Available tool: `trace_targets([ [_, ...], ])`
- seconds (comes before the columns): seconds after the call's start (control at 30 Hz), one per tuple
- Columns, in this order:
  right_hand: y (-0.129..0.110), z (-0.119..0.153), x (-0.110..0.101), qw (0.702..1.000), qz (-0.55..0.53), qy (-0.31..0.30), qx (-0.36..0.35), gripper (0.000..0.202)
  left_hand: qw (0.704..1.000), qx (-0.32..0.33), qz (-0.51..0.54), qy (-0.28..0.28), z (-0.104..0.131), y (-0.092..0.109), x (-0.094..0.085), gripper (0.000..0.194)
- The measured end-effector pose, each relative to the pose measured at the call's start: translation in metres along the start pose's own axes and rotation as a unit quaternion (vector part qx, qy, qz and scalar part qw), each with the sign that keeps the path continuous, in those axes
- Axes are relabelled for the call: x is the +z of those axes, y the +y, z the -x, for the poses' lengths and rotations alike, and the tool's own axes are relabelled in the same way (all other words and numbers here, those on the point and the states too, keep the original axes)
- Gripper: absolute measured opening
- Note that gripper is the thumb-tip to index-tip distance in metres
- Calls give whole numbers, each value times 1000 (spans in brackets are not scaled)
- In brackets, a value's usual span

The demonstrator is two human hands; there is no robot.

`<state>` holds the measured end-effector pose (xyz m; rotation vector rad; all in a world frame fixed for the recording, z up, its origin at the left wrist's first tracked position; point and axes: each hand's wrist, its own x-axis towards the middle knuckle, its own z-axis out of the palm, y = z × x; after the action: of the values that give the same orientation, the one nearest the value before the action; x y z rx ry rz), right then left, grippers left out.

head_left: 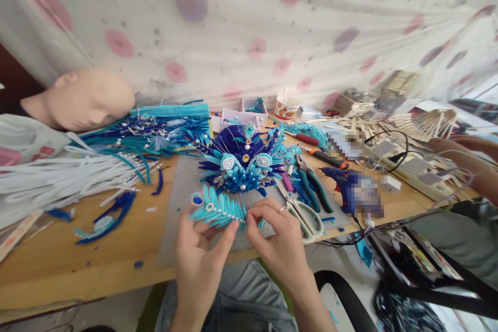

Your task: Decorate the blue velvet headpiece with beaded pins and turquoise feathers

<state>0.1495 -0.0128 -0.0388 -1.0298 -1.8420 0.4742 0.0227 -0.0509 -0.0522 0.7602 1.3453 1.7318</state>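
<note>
A turquoise feather-shaped piece [220,208], with a row of pearls and a blue gem at its left end, is held level above the table's front edge. My left hand [204,249] grips it from below, thumb on its lower side. The fingertips of my right hand [276,233] pinch its right tip. Just behind stands a blue beaded headdress [245,163] on a grey mat [171,228]. Scissors with pale handles [305,218] lie right beside my right hand, and green-handled pliers [313,184] are beyond them.
A blue glue gun [344,187] and its cables are on the right. Blue strips [167,129], white strips [70,179] and a mannequin head [85,98] fill the left. Small boxes [237,119] stand behind the headdress. Another person's hand [462,161] is at the far right.
</note>
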Motion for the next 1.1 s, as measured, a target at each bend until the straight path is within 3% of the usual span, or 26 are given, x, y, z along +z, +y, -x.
trace_targets([
  [0.23, -1, 4, 4, 1000, 9, 6, 27, 19, 1000, 0, -1, -24, 2, 2, 6, 45],
  [0.43, 5, -2, -6, 997, 35, 62, -1, 20, 999, -11, -26, -25, 4, -7, 3, 51],
  [0.57, 6, -2, -8, 996, -17, 91, 5, 23, 999, -26, -27, -24, 5, -5, 5, 54],
  [0.73, 14, 4, -11, 985, -102, 117, 72, 42, 999, -46, -2, 12, 10, 4, 11, 51],
  [0.8, 21, 3, -16, 977, -117, 154, 94, 33, 999, -50, 3, 15, 9, 5, 10, 49],
  [0.87, 28, 1, -23, 971, -114, 193, 87, 11, 999, -50, 4, 10, 8, 4, 8, 51],
  [0.9, 29, 1, -26, 970, -108, 203, 75, 29, 999, -49, 4, 7, 7, 2, 7, 52],
  [0.97, 28, 1, -29, 976, -93, 195, 41, 44, 999, -47, -2, -2, 8, 1, 7, 51],
  [1.1, 15, 2, -21, 993, -38, 98, -57, 26, 999, -49, -16, -17, 14, 4, 11, 46],
])
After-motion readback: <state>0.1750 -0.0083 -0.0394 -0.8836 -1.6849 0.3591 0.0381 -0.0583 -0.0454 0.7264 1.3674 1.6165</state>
